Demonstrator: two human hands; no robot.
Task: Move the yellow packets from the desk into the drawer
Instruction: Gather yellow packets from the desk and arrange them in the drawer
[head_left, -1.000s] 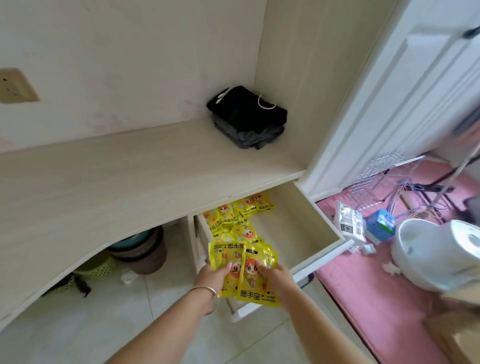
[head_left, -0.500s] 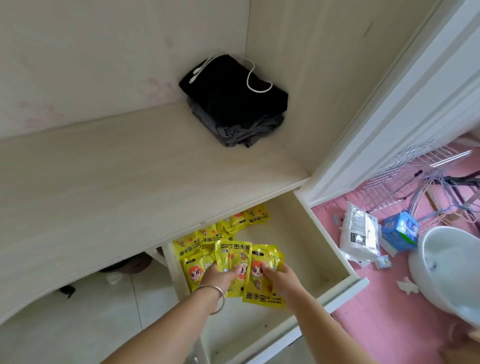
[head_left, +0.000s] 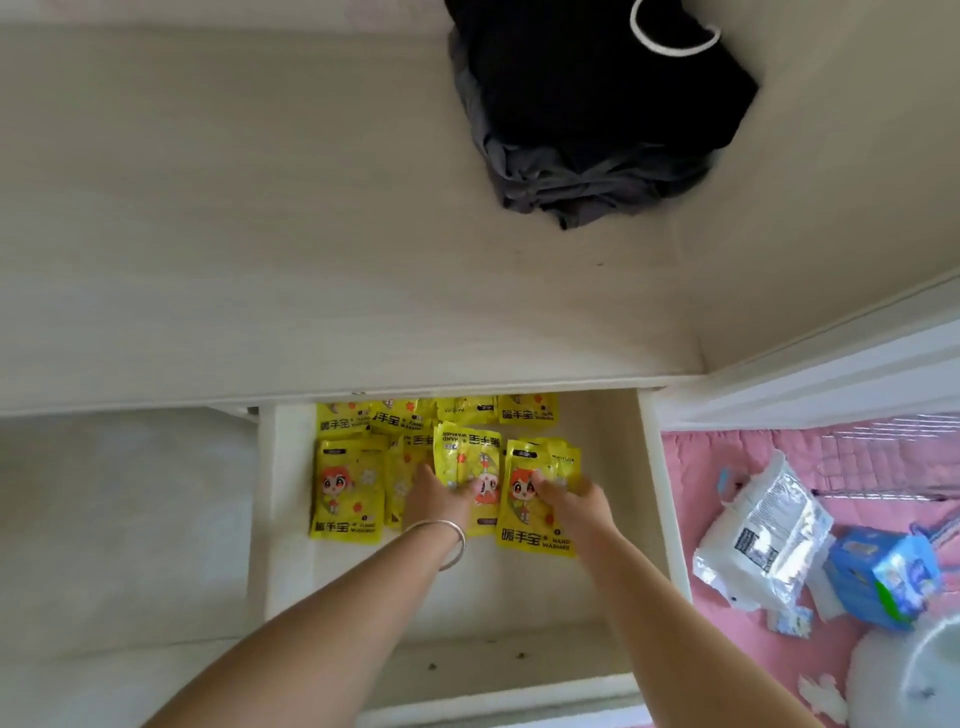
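The white drawer (head_left: 658, 493) stands pulled out under the desk (head_left: 260, 234). Several yellow hand-warmer packets lie inside, one flat at the left (head_left: 347, 488) and a row at the back (head_left: 527, 414). My left hand (head_left: 439, 501), with a silver bangle on the wrist, holds a small stack of yellow packets (head_left: 467, 454) down in the drawer, thumb on top. Beside it, my right hand (head_left: 569, 499) holds another stack of yellow packets (head_left: 524, 525) low over the drawer floor. No yellow packets show on the desk.
A black and grey bundle of clothes (head_left: 587, 114) with a white cable (head_left: 672, 44) sits at the desk's back right. On the pink mat (head_left: 691, 467) to the right lie a white bag (head_left: 763, 540), a blue box (head_left: 883, 571) and a white basin (head_left: 914, 675).
Both hands have gone forward and down into the drawer with their yellow packets. The camera has tipped down and closer over the drawer.
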